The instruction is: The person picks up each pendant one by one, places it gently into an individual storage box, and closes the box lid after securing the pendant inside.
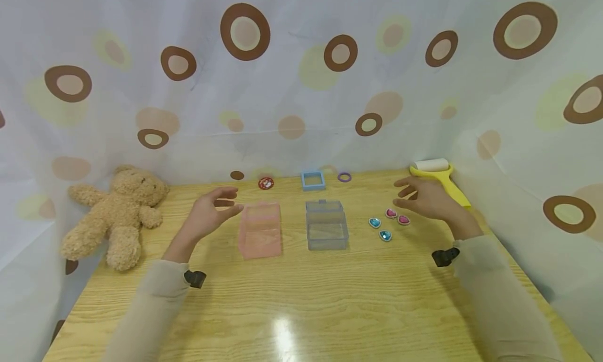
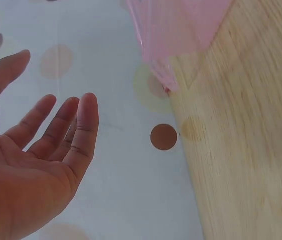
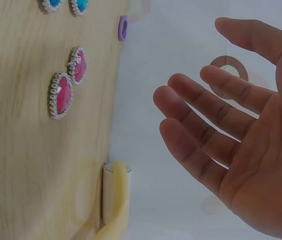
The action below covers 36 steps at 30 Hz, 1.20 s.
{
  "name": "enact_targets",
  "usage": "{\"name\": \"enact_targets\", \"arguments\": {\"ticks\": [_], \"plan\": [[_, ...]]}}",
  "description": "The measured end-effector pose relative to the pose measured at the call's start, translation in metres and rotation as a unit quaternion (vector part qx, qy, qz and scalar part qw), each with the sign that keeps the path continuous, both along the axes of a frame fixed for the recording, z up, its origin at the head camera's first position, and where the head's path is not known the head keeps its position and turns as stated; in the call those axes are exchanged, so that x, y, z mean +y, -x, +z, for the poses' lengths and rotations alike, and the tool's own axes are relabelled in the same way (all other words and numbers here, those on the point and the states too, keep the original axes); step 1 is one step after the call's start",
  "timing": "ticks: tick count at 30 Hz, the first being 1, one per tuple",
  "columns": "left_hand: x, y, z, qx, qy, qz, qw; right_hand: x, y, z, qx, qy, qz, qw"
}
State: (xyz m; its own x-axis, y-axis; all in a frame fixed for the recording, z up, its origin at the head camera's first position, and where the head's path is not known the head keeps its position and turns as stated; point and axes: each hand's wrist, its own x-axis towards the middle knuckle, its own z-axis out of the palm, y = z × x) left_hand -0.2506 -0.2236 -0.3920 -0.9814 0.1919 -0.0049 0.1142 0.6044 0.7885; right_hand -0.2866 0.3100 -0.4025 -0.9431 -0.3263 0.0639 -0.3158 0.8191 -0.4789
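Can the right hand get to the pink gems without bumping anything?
Probably yes. The right hand hovers open just above the two pink gems, and nothing lies between them. The blue gems sit off to the side, and the yellow roller lies behind the hand.

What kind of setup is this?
Likely a staged tabletop booth, not a home: a wooden table walled by a dotted curtain, with a teddy, boxes and gems laid out.
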Motion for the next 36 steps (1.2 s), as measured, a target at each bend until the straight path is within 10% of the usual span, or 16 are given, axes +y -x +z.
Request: {"name": "enact_targets", "arguments": {"ticks": [36], "plan": [[0.085,-0.013,-0.035,-0.034,-0.098,-0.033,0.9940,-0.024,-0.010,-0.041,-0.089,0.029,0.003,0.996]]}}
